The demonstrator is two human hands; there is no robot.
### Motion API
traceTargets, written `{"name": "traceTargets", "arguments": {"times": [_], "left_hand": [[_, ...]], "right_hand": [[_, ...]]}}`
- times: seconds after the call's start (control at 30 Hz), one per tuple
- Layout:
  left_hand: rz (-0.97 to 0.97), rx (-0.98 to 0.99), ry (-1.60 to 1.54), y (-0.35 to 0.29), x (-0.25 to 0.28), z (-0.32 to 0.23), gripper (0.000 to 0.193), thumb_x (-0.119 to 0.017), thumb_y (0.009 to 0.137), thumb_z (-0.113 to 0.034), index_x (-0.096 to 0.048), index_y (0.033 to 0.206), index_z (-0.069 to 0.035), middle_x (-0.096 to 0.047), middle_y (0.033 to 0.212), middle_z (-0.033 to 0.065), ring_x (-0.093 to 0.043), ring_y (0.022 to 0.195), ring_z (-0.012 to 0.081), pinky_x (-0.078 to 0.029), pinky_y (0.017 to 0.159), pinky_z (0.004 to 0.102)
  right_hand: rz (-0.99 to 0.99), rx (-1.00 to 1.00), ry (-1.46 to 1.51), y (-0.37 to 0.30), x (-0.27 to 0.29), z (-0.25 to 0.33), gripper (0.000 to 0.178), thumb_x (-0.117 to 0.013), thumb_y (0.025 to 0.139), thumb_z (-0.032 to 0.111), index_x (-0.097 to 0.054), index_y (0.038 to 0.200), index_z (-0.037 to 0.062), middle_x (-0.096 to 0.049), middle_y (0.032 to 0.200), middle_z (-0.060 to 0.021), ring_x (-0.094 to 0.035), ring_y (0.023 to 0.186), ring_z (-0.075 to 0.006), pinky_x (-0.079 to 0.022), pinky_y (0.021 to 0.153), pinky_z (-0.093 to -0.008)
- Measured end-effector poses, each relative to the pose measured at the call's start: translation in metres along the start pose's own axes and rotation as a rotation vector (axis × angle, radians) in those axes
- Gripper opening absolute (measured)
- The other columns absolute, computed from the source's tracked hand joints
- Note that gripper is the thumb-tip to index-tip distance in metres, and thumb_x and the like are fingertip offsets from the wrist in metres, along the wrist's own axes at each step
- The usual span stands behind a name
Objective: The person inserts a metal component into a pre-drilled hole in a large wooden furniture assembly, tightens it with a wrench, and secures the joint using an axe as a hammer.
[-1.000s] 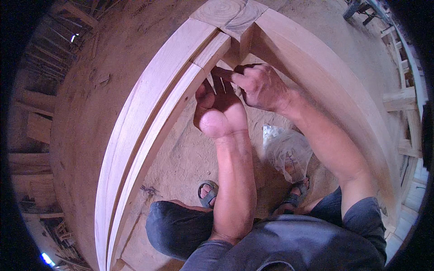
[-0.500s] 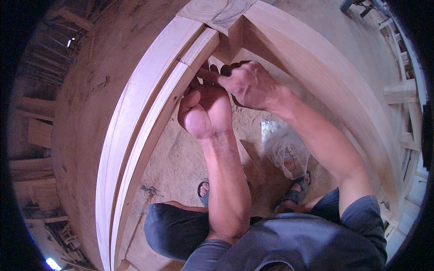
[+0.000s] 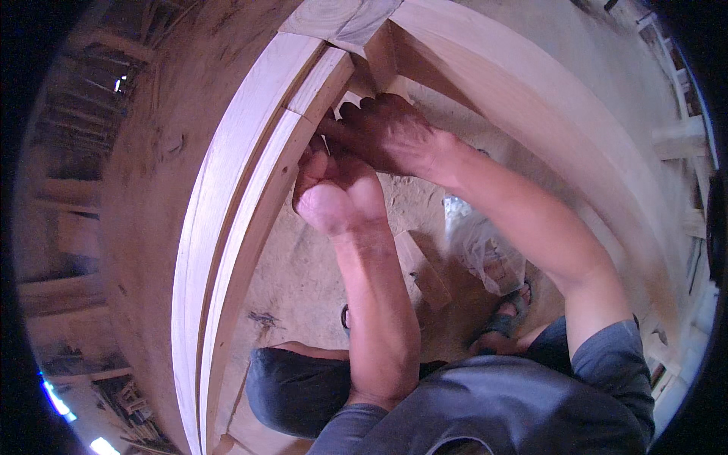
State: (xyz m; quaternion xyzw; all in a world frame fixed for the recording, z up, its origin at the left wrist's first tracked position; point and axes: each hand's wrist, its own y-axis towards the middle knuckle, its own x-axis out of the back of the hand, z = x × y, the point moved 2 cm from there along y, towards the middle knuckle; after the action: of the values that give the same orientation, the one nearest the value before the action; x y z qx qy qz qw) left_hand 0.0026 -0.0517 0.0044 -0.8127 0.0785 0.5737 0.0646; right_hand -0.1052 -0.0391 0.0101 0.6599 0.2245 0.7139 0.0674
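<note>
A pale wooden frame stands before me, with a grooved rail (image 3: 254, 178) on the left and a broad plank (image 3: 516, 114) on the right, both meeting a square post (image 3: 334, 21) at the far corner. Inside that corner my left hand (image 3: 339, 193) is turned palm up against the rail's inner face, its fingers curled. My right hand (image 3: 394, 140) comes in from the right, back upward, its fingers bent and crossing over the left fingertips beside the rail. Whatever the fingertips of both hands pinch is hidden by shadow and by the hands.
On the sandy floor (image 3: 303, 265) inside the frame lie a wooden offcut block (image 3: 422, 271) and a clear plastic bag (image 3: 489, 254) with small contents. My sandaled foot (image 3: 508, 315) is beside the bag. Stacked timber (image 3: 68, 235) lines the left edge.
My right hand has moved slightly left toward the rail, and its knuckles have rolled flatter over the left fingers. The left hand stays nearly in place. The view has shifted a little.
</note>
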Motion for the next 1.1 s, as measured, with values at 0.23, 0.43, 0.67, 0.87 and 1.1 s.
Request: {"name": "traceTargets", "arguments": {"times": [0.23, 0.43, 0.67, 0.87, 1.1], "left_hand": [[0.012, 0.003, 0.116, -0.002, -0.004, 0.001, 0.038, -0.052, 0.081, 0.006, -0.062, 0.117, 0.001, -0.065, 0.114, 0.0100, -0.060, 0.113, 0.0255, -0.048, 0.101, 0.0361], [-0.079, 0.000, 0.236, -0.007, -0.006, -0.004, 0.034, -0.050, 0.089, 0.004, -0.061, 0.120, 0.000, -0.065, 0.117, 0.0084, -0.060, 0.111, 0.0217, -0.048, 0.096, 0.0342], [-0.127, 0.003, 0.253, -0.011, -0.005, -0.004, 0.040, -0.052, 0.084, 0.006, -0.062, 0.122, 0.003, -0.066, 0.122, 0.0172, -0.063, 0.112, 0.0283, -0.050, 0.096, 0.0379], [-0.117, -0.319, 1.055, -0.022, 0.022, -0.008, 0.047, -0.045, 0.085, 0.004, -0.058, 0.129, 0.000, -0.060, 0.132, 0.0114, -0.056, 0.122, 0.0229, -0.045, 0.100, 0.0353], [-0.308, -0.083, 0.706, -0.033, 0.003, -0.011, 0.052, -0.045, 0.083, 0.002, -0.054, 0.135, -0.002, -0.056, 0.138, 0.0127, -0.055, 0.125, 0.0250, -0.045, 0.102, 0.0363]], "right_hand": [[-0.034, 0.013, 0.000, -0.011, -0.005, -0.006, 0.046, -0.061, 0.089, 0.024, -0.054, 0.133, 0.0152, -0.063, 0.076, -0.0117, -0.069, 0.067, -0.0299, -0.057, 0.055, -0.0423], [-0.147, 0.025, 0.057, -0.004, -0.014, -0.001, 0.046, -0.062, 0.088, 0.025, -0.054, 0.132, 0.0156, -0.064, 0.076, -0.0106, -0.069, 0.064, -0.0288, -0.057, 0.054, -0.0416], [0.013, -0.077, 0.077, -0.003, -0.015, 0.001, 0.036, -0.054, 0.095, 0.029, -0.056, 0.130, 0.0197, -0.073, 0.085, -0.0110, -0.072, 0.070, -0.0313, -0.059, 0.058, -0.0444], [0.023, -0.007, 0.147, 0.015, -0.009, 0.008, 0.029, -0.052, 0.096, 0.028, -0.062, 0.119, 0.0130, -0.073, 0.091, -0.0153, -0.073, 0.080, -0.0336, -0.060, 0.068, -0.0469], [-0.100, -0.035, 0.258, 0.007, -0.030, 0.014, 0.044, -0.066, 0.084, 0.027, -0.059, 0.123, 0.0092, -0.065, 0.091, -0.0180, -0.070, 0.075, -0.0323, -0.058, 0.063, -0.0426]]}}
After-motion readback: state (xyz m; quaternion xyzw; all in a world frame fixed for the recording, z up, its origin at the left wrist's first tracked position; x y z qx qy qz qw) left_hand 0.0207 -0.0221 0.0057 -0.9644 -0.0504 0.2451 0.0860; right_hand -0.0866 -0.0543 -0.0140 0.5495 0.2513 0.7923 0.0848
